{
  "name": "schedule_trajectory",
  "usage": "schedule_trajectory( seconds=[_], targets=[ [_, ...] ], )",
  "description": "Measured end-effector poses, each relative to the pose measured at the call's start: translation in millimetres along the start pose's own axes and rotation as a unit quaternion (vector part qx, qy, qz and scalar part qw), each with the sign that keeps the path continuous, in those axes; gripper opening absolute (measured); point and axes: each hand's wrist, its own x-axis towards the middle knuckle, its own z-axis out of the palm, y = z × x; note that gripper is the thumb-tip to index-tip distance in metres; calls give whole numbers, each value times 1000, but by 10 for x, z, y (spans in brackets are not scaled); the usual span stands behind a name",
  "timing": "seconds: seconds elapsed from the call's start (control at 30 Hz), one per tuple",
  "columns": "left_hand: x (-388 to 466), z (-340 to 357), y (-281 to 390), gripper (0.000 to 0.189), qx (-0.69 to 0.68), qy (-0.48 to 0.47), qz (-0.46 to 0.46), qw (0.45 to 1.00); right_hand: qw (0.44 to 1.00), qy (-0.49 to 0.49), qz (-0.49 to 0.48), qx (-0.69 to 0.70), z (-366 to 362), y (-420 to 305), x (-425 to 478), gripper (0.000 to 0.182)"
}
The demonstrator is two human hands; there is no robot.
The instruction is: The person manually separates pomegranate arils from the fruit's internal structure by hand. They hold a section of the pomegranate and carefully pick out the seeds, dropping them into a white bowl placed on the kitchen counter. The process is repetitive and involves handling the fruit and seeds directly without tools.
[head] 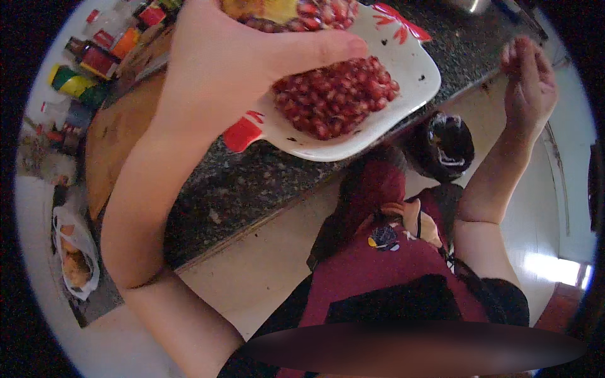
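A white ceramic dish with red painted handles [427,94] sits on the dark granite countertop. In it lies a pomegranate chunk [335,99], its red arils facing up. My left hand [246,71] reaches over the dish and curls around a second pomegranate piece [269,12] with yellow membrane and red arils, cut off by the top of the view. The left thumb lies between the two pieces; the other fingers are hidden. To the right, away from the dish, my right hand [529,85] is raised, blurred, with curled fingers. Whether it holds anything cannot be made out.
Several bottles and jars [97,59] line the left side, near a wooden cutting board [127,127]. A clear plastic bag [78,264] holds something brownish. The granite countertop [227,193] runs diagonally. Below its edge stands a black-lined bin [444,146], close to my maroon apron [378,264].
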Motion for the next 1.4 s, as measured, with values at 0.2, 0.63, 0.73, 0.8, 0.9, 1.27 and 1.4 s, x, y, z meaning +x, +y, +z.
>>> schedule_trajectory(
  seconds=[0.2, 0.63, 0.73, 0.8, 0.9, 1.27, 1.4],
  targets=[
    [107, -129, -63, 95, -149, -87, 17, 985, 840, -209, 54, -498, -1624, 2335, -304, 32],
    [29, -69, 129, 99, 37, -24, 57, 997, 942, 7, -248, -224, -394, 458, 30, 21],
    [30, -78, 80, 99, 27, -38, 82, 996, 956, -164, -242, 17, 42, -173, -75, 21],
    [17, -59, -95, 98, 74, -49, 171, 981, 945, -242, -218, -23, 331, -544, -151, 27],
    [-15, -62, -144, 97, 79, -50, 233, 968, 946, -227, -229, -37, 976, -928, -373, 26],
    [8, -141, -190, 100, 25, -57, 198, 978, 860, -420, 97, 274, 1149, -828, -236, 22],
    [19, -157, 31, 103, -76, -79, 40, 993, 866, -404, 135, 262, 1110, -826, -257, 17]
  ],
)
